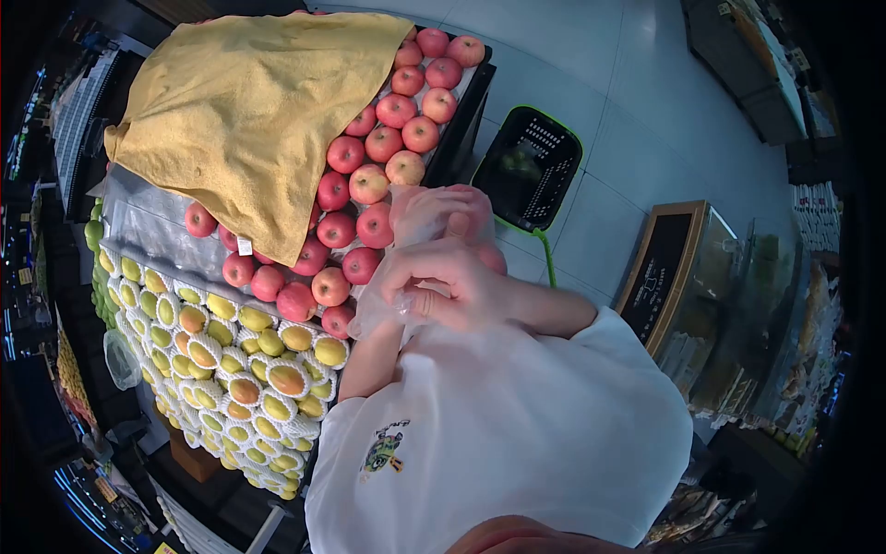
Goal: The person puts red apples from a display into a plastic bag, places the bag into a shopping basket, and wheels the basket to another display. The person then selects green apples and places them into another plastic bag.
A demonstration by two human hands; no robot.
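Note:
In front of my white shirt, a thin clear plastic bag (429, 205) with pinkish apples showing through it hangs between my hands. My right hand (452, 275) is closed, its thumb and curled fingers pinching the gathered film at the bag's left side. Behind it, my left hand (458, 224) is mostly hidden; a digit that seems to be its thumb lies bent over the bag. Red apples (360, 265) sit on the stand just left of the bag. A yellow cloth (249, 102) covers part of that stand.
Yellow-green fruit in white foam nets (242, 392) fills the lower left. A black basket with a green rim (532, 166) stands on the tiled floor (591, 111), something green inside. To the right is a wood-framed display case (669, 268).

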